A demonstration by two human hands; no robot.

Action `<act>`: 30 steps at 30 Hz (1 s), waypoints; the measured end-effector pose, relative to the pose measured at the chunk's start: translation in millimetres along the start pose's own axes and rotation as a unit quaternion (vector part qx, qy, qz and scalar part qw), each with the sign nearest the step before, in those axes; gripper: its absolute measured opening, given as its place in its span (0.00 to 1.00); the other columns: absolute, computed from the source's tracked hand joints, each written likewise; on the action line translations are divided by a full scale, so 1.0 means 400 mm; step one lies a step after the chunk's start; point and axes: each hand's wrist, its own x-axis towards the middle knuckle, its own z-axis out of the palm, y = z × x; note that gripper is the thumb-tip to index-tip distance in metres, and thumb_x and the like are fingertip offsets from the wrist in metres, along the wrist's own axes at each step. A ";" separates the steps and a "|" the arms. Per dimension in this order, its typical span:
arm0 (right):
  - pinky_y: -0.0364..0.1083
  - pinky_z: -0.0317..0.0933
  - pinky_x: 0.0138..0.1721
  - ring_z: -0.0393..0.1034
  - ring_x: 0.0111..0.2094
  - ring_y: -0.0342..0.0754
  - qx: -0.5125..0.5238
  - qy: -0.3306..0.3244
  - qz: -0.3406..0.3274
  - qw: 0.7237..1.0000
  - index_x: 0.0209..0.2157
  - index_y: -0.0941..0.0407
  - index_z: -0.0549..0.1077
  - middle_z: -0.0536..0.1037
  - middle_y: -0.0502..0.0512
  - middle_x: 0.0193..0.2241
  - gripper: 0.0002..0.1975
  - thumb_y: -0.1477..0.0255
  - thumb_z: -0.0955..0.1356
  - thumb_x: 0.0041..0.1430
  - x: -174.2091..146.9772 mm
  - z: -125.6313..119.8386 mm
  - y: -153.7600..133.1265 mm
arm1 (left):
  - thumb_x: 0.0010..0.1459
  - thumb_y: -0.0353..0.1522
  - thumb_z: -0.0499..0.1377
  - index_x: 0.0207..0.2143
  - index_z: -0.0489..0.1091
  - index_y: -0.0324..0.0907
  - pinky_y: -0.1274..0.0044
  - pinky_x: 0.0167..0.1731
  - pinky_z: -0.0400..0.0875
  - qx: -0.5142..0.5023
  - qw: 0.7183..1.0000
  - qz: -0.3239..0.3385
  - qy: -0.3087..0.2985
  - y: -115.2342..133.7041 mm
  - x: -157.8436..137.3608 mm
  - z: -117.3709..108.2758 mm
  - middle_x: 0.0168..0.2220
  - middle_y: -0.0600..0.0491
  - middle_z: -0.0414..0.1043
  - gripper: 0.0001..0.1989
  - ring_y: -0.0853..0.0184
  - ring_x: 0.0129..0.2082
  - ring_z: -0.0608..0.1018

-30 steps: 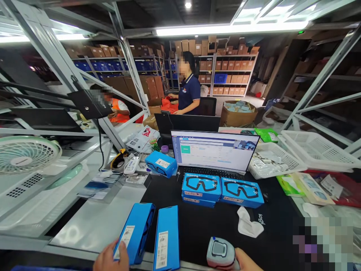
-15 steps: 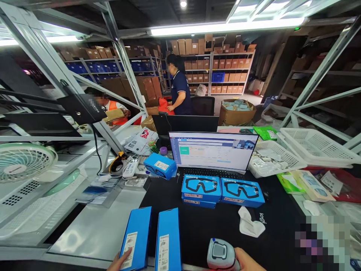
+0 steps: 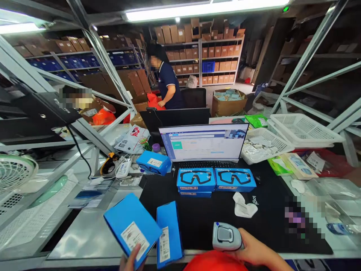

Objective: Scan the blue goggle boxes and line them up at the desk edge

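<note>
Left hand [image 3: 130, 261] cut off below, box label [image 3: 134, 236] perhaps unreadable

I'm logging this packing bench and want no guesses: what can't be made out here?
- Left hand, head view: mostly cut off by the bottom edge, under the tilted blue cardboard box.
- White label on that box: print too small.
- Grey handheld scanner in the right hand: underside hidden.
- Desk patch: pixelated.

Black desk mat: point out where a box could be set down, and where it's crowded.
Bare black desk mat lies between the flat blue box, the stacked goggle boxes and the scanner in the right hand. The grey tabletop left of the mat is bare too. The right side, beyond the crumpled tissue, is crowded.
</note>
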 end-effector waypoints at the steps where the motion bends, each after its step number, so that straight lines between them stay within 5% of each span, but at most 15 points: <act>1: 0.49 0.70 0.49 0.76 0.46 0.59 -0.013 -0.016 -0.013 1.000 0.45 0.59 0.83 0.84 0.55 0.41 0.22 0.65 0.77 0.47 -0.004 0.000 -0.007 | 0.43 0.42 0.65 0.54 0.67 0.45 0.60 0.50 0.79 -0.009 1.000 -0.002 -0.029 -0.007 -0.043 0.036 0.50 0.43 0.77 0.33 0.46 0.54 0.79; 4: 0.47 0.70 0.46 0.75 0.42 0.56 -0.038 -0.035 -0.065 0.997 0.43 0.60 0.83 0.84 0.54 0.38 0.18 0.66 0.75 0.50 -0.011 0.002 -0.002 | 0.37 0.42 0.70 0.59 0.61 0.42 0.61 0.46 0.80 0.013 0.996 0.057 -0.071 -0.049 -0.138 0.149 0.51 0.41 0.75 0.46 0.49 0.47 0.82; 7: 0.46 0.69 0.45 0.76 0.40 0.53 -0.036 -0.028 -0.095 0.994 0.46 0.60 0.82 0.84 0.53 0.38 0.18 0.68 0.73 0.55 -0.013 0.009 0.010 | 0.41 0.46 0.72 0.66 0.52 0.42 0.61 0.52 0.78 0.083 0.981 0.147 -0.099 -0.106 -0.185 0.228 0.58 0.37 0.70 0.54 0.50 0.52 0.80; 13: 0.50 0.67 0.56 0.76 0.53 0.57 0.037 -0.033 -0.125 0.991 0.54 0.56 0.80 0.83 0.54 0.49 0.22 0.70 0.70 0.58 -0.012 0.027 -0.029 | 0.46 0.49 0.71 0.68 0.46 0.38 0.56 0.63 0.68 0.203 0.951 0.209 -0.100 -0.160 -0.217 0.275 0.64 0.31 0.60 0.56 0.43 0.64 0.70; 17: 0.47 0.70 0.46 0.78 0.44 0.56 0.026 -0.024 -0.120 0.992 0.48 0.58 0.82 0.84 0.53 0.42 0.18 0.70 0.72 0.55 -0.015 0.037 -0.026 | 0.44 0.47 0.72 0.68 0.44 0.36 0.55 0.65 0.65 0.194 0.960 0.174 -0.097 -0.170 -0.219 0.288 0.65 0.28 0.58 0.58 0.40 0.66 0.67; 20: 0.45 0.69 0.41 0.77 0.38 0.53 0.007 0.001 -0.116 0.993 0.41 0.59 0.82 0.84 0.51 0.36 0.14 0.73 0.72 0.52 -0.016 0.040 -0.001 | 0.44 0.47 0.71 0.68 0.44 0.37 0.56 0.67 0.63 0.198 0.959 0.174 -0.100 -0.186 -0.206 0.281 0.66 0.29 0.57 0.58 0.41 0.68 0.65; 24: 0.46 0.68 0.45 0.77 0.43 0.55 -0.037 0.063 -0.083 0.994 0.41 0.59 0.81 0.84 0.53 0.38 0.15 0.73 0.69 0.50 0.002 0.020 0.052 | 0.46 0.51 0.69 0.69 0.43 0.39 0.59 0.63 0.70 0.169 0.968 0.156 -0.099 -0.198 -0.169 0.239 0.67 0.29 0.59 0.58 0.43 0.66 0.70; 30: 0.50 0.68 0.44 0.79 0.43 0.60 -0.141 0.237 0.035 0.961 0.40 0.58 0.79 0.83 0.60 0.37 0.15 0.69 0.67 0.51 0.079 -0.050 0.186 | 0.41 0.55 0.68 0.63 0.53 0.47 0.62 0.48 0.82 0.117 0.989 0.050 -0.075 -0.121 -0.035 0.074 0.64 0.35 0.67 0.52 0.40 0.58 0.77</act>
